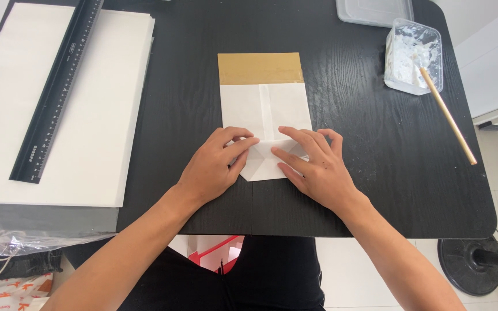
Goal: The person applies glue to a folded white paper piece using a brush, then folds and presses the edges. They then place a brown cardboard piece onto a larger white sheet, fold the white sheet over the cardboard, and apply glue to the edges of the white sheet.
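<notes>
A white paper bag [265,109] with a brown top band lies flat mid-bench [376,173]. Its folded bottom end sits under both sets of fingers: the left hand [217,164] and right hand [312,167] press it flat, fingers extended, gripping nothing.

Black wood-grain counter [376,173]. Far left: thick stack of large white paper sheets [87,126], with a long black ruler [59,86] lying diagonally on top. Top right: clear plastic tub holding white paste [413,55], a thin wooden stick [448,115] leaning out of it onto the counter. Flat clear plastic lid [373,10] just behind the tub. Round black stand base [471,265] on the floor, lower right.
</notes>
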